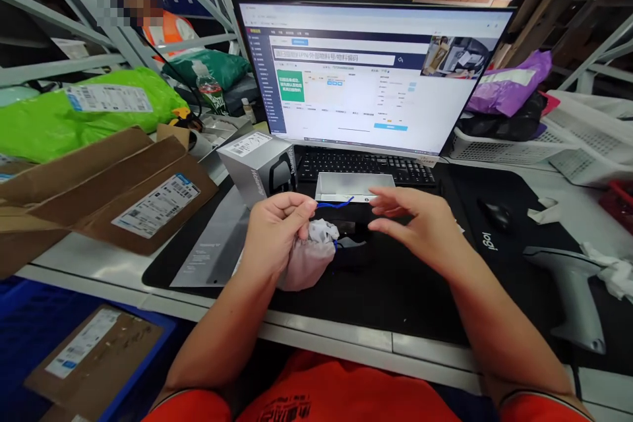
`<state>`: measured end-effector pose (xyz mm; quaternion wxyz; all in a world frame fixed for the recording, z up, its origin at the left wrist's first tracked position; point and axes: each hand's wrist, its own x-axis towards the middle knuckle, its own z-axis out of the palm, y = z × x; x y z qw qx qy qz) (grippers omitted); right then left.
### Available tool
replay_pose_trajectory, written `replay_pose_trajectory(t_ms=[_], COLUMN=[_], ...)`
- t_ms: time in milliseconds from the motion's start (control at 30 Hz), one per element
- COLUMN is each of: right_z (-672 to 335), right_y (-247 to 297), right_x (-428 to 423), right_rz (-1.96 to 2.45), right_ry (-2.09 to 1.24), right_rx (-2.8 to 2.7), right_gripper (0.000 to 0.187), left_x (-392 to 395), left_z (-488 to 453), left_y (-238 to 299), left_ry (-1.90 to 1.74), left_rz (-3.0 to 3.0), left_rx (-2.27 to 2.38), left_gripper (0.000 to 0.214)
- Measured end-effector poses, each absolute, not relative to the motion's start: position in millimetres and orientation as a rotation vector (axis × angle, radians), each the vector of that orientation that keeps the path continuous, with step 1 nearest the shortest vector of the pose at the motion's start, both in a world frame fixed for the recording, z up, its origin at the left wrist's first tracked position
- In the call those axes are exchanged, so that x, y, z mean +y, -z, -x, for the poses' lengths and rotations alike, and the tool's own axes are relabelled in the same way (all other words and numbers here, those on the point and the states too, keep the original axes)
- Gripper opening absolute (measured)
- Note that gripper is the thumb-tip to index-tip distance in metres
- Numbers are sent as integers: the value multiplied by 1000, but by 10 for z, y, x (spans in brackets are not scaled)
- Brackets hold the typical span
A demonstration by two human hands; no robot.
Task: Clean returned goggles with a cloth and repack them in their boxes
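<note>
A light grey drawstring pouch (310, 262) with a gathered neck sits on the black desk mat, below my left hand (279, 231). The thumb and fingers of that hand are pinched on the pouch's blue drawstring (336, 204), whose end sticks out to the right. My right hand (413, 217) hovers to the right of the pouch, fingers and thumb apart, holding nothing. Behind the hands lie a grey product box (257, 168) with a white label and a small open silver-white box (353, 186). A dark object partly shows behind the pouch; I cannot make out its kind.
A monitor (346, 86) and keyboard (366, 166) stand at the back. Left are an open cardboard carton (163, 198) and a green parcel (93, 112). Right are a mouse (494, 214), a barcode scanner (573, 297) and white baskets (514, 145). A person in an orange vest (171, 30) is beyond.
</note>
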<state>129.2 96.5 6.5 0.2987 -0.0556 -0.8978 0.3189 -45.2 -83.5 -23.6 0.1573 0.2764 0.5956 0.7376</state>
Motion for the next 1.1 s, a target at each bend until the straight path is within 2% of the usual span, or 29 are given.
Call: replay_pose_trajectory(t_ms=[67, 133, 200, 333, 467, 633, 733, 833, 867, 967, 1000, 1033, 1100], right_z=[-1262, -1247, -1238, -1203, -1187, -1262, -1321, -1292, -1251, -1069, -1010, -962, -918], right_y=[-27, -16, -11, 33, 39, -80, -129, -57, -1, 211, 272, 316, 338], right_x=[886, 809, 749, 698, 718, 853, 1012, 1084, 1058, 834, 742, 660, 567], right_rz=[40, -40, -81, -114, -141, -157, 0, 136, 113, -68, -107, -122, -115], right_ry=[-837, -733, -612, -387, -309, -319, -394, -707, -825, -1003, -1024, -1046, -1124], right_rx=[-2443, -2476, -2476, -2543, -2575, -2620, -2645, -2673, -2663, -2619, -2617, -2618, -2620], right_gripper=[63, 67, 59, 25, 32, 31, 27, 20, 32, 92, 99, 93, 52], left_x=[-833, -837, -843, -852, -856, -876, -898, -900, -894, -878, -878, -883, -909], left_z=[399, 338, 280, 204, 175, 177, 282, 409, 432, 420, 396, 370, 320], left_y=[245, 234, 208, 153, 132, 128, 129, 133, 134, 126, 120, 112, 103], left_ry=[-2075, -2011, -1915, -1755, -1732, -1740, -1925, -2246, -2316, -2387, -2390, -2396, -2422], left_rz=[-812, -847, -904, -1019, -1046, -1037, -946, -851, -840, -835, -834, -834, -835], left_rx=[1723, 1733, 1732, 1735, 1757, 1798, 1832, 1736, 1681, 1569, 1555, 1544, 1525], left_gripper=[15, 14, 14, 15, 14, 13, 12, 14, 15, 20, 21, 22, 22])
